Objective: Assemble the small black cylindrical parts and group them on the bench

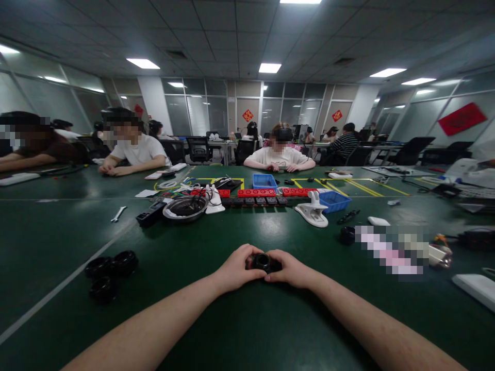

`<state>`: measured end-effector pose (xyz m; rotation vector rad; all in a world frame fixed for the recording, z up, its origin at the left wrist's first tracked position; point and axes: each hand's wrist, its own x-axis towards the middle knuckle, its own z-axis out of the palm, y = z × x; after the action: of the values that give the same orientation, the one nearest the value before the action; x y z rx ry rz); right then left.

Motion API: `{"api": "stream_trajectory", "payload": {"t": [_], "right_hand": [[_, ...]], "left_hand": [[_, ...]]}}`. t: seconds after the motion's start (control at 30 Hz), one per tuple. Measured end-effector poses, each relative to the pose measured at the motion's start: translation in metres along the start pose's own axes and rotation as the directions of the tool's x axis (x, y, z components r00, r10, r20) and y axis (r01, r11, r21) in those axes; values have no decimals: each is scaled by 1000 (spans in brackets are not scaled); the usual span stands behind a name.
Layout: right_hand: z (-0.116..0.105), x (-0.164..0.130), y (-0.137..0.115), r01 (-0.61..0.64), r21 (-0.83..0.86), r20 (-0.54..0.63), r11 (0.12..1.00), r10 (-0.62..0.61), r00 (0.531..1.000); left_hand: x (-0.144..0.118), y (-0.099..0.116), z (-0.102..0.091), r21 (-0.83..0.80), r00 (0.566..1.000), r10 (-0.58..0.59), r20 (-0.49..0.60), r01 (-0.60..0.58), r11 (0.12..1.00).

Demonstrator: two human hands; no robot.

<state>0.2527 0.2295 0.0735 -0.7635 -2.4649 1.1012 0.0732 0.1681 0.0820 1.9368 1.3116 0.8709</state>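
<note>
I have both hands together on the green worktop (247,319), left hand (235,270) and right hand (292,270) each grasping the small black ring-shaped part (263,262) between their fingers. It sits pinched dead centre, steadied from both sides. Three black rings (110,273) lie well apart to my left.

Dim indoor scene lit from overhead by rectangular ceiling panels (269,67), which glow white and blown out. The dark green table (247,319) soaks up light; soft shadow pools just under the fingers (247,256) of both hands. Wide-angle distortion bends ceiling lines and stretches the forearms toward the lower corners. Beyond the fingers, distant people look soft; pixelated patches cover some areas.
</note>
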Motion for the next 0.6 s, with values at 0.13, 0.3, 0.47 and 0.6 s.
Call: {"api": "stream_trajectory", "payload": {"t": [0.13, 0.3, 0.47, 0.6], "right_hand": [[2, 0, 3, -13, -11, -33, 1000, 13, 999], [6, 1, 5, -56, -56, -76, 997, 52, 996], [21, 4, -6, -208, -353, -273, 912, 112, 955], [29, 4, -17, -303, -509, -375, 805, 109, 921]], "left_hand": [[-1, 4, 1, 12, 999, -23, -24, 24, 1000], [-3, 6, 7, 29, 994, -50, -95, 53, 998], [-5, 7, 16, 100, 959, -87, -271, 118, 988], [-3, 4, 15, 112, 946, -82, -312, 123, 986]]}}
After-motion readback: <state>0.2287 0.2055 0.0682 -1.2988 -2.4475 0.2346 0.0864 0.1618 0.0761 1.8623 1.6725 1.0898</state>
